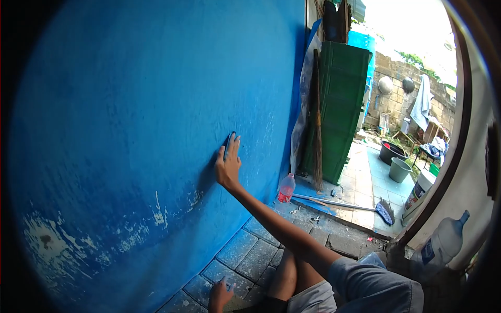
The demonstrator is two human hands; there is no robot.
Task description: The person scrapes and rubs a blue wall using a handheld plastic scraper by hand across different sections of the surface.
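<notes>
We extend the right arm diagonally from the lower right toward the blue wall [156, 78], with the forearm rising to the left. The right hand [228, 164] points its fingers upward, with the back of the hand toward us and the thumb on the left side. Its digits are clamped around one dark flat object [230, 143], which we hold against the wall surface, above and to the right of the pale worn patches. The exact form of the object is partly hidden by the fingers.

We position the left hand [221, 295] low, at the bottom edge of the view, with its digits apart and slightly bent. It is near the grey paving [253, 258]; whether it touches anything is unclear.

Component count, beyond the hands:
- One bottle with pink liquid [286, 189], upright near the base of the wall.
- One broom [318, 120], bristles down, in front of one green cabinet [344, 104].
- One mop [385, 211], lying across the threshold, its blue head to the right.
- One large water bottle [441, 242], tilted, at the lower right.
- Outside, one black tub [392, 151], one grey bucket [400, 170] just beside it, and one white pail [420, 188] nearer to us.
- Two round items, one pale [385, 85] and one dark, and one light cloth [422, 101], by the block wall.
</notes>
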